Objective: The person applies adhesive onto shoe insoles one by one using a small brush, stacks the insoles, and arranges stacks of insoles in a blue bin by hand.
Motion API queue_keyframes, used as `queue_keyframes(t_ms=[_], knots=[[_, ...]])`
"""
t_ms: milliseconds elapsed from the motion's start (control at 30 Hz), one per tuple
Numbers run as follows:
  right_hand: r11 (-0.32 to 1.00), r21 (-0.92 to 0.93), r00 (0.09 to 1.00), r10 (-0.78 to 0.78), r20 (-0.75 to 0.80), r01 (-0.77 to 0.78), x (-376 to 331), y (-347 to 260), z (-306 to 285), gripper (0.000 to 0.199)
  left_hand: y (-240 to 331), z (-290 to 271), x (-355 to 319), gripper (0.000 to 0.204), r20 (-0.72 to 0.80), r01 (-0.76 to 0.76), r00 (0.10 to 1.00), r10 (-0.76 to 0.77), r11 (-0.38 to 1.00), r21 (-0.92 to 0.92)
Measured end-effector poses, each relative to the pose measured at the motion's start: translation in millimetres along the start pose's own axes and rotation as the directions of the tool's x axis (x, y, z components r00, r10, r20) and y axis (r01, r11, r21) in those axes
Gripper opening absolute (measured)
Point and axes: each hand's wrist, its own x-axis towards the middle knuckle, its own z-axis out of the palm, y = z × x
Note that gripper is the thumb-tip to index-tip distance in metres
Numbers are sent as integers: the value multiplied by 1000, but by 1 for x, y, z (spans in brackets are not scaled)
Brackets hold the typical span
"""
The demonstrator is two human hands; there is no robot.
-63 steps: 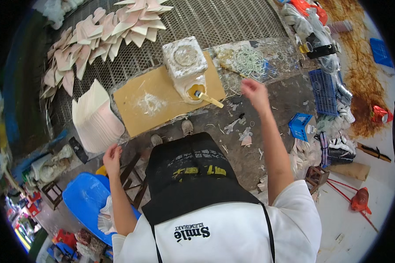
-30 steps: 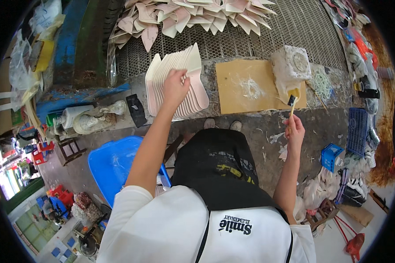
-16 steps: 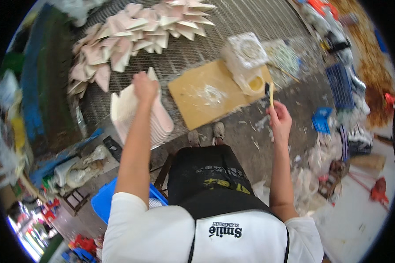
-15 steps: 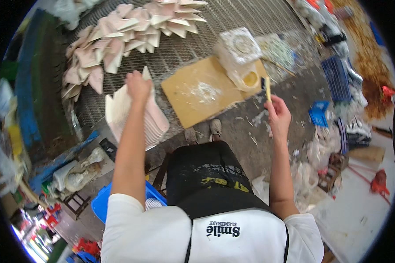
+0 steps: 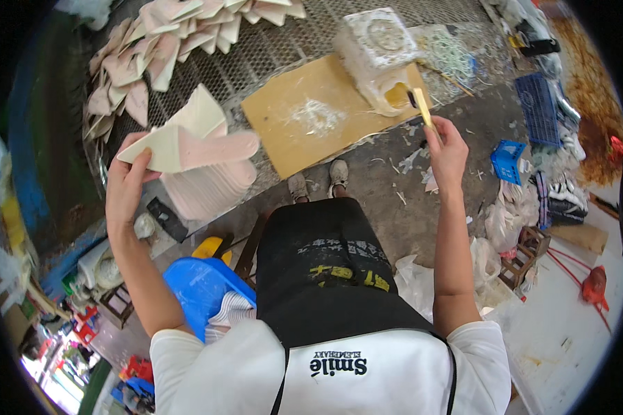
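My left hand [image 5: 127, 181] pinches a flat insole-shaped piece [image 5: 204, 151], cream at the pointed end and pink at the rounded end. It is held over a fanned stack of similar pieces [image 5: 211, 190] at the edge of a mesh surface. In my right hand [image 5: 448, 149] is a small brush [image 5: 423, 108] with a pale yellow handle and dark bristles. The brush head is beside the cut opening of a white plastic jug [image 5: 377, 43], where yellowish stuff shows inside. The jug lies on a tan board [image 5: 273, 104] smeared white in the middle.
Overlapping pink-and-cream pieces [image 5: 163, 55] cover the far left of the mesh [image 5: 256, 52]. A blue tub [image 5: 190, 287] with striped pieces stands at my lower left. On the right are a blue crate [image 5: 536, 111], a blue box [image 5: 507, 161] and plastic bags [image 5: 502, 221]. Scraps litter the floor.
My left hand has moved left and nearer, from the far end of the stack, and now lifts one piece off it. The brush in my right hand has tilted towards the jug's opening.
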Motion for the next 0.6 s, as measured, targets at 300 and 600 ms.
queue_keyframes(t_ms=[300,600], knots=[[820,472,937,206,282,-323,-47,-16,34,26,-25,109,-32,38,-109,112,972,-209,817,-566],[908,412,879,-132,458,-79,-74,-159,105,32,-31,162,-40,34,-75,50,989,-128,766,-641]])
